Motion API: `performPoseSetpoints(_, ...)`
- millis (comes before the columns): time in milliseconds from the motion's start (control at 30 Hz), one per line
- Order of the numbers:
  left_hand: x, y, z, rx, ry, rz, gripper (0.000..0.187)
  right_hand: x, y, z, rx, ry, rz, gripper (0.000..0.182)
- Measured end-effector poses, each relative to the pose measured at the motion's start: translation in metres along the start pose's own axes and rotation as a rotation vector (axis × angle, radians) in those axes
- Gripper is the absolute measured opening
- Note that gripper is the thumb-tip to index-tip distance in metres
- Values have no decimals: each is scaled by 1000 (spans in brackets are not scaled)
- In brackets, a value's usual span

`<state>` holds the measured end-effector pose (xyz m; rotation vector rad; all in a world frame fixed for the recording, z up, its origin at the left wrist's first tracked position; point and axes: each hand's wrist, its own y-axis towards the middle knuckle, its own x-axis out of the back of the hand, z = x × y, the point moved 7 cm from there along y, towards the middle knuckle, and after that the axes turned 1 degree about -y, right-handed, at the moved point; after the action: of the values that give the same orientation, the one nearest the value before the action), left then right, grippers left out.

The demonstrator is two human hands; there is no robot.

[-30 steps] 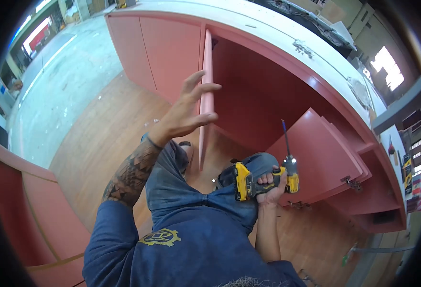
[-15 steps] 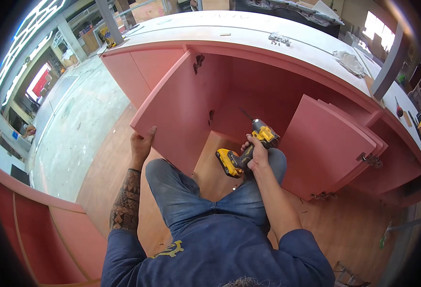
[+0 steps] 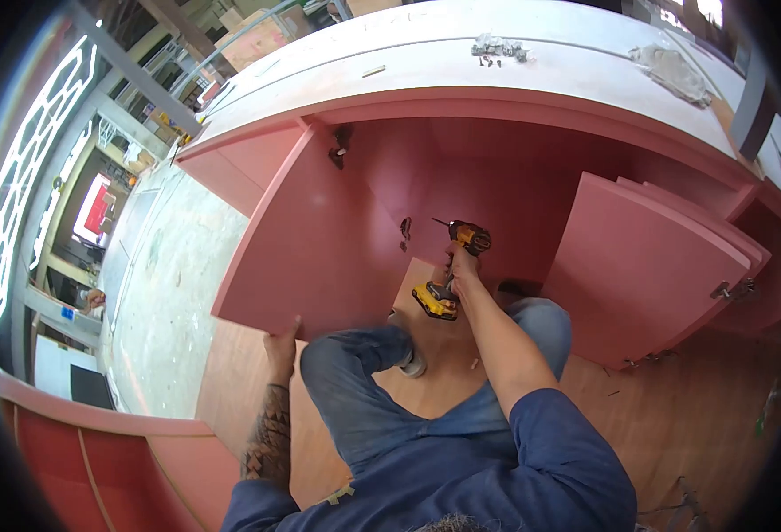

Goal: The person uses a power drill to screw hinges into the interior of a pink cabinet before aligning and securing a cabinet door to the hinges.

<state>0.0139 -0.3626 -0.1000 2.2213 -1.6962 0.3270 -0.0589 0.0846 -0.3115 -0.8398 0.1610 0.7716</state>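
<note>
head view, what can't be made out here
Head view, left hand: some fingers, hidden behind the door.
Head view, drill: much of its grip, covered by the right hand.
Head view, bit: tip shape, too small.
Head view, small pieces on the countertop: exact kind, too small.

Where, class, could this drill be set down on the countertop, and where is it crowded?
For the cordless drill, bare countertop lies between the small strip and the hardware pile, and between pile and crumpled plastic. Crowded: the pile.
</note>
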Motion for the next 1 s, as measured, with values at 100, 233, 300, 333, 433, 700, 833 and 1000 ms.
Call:
performPoseSetpoints(100, -14, -3, 14, -34, 67, -58, 35, -8, 21, -7, -66, 16, -35, 9)
performPoseSetpoints(233, -17, -2, 29, 46, 82, -126, 36, -15, 69, -35, -268, 58, 143, 13)
performPoseSetpoints(300, -17, -7, 12, 149, 323, -146, 38, -14, 96, -48, -322, 75, 229, 15)
performPoseSetpoints(333, -18, -10, 1, 158, 335, -148, 38, -13, 107, -54, -340, 47, 289, 17)
performPoseSetpoints(433, -27, -10, -3, 280, 396, -111, 41, -13, 136, -64, -345, 11, 358, 19)
performPoseSetpoints(700, -18, -8, 21, 268, 406, -88, 41, -9, 163, -93, -373, -45, 371, 23)
performPoseSetpoints(833, -18, -7, 20, 263, 411, -100, 40, -11, 168, -102, -393, -8, 377, 21)
performPoseSetpoints(1000, -11, -7, 30, 259, 402, -71, 37, -9, 168, -106, -407, -30, 341, 22)
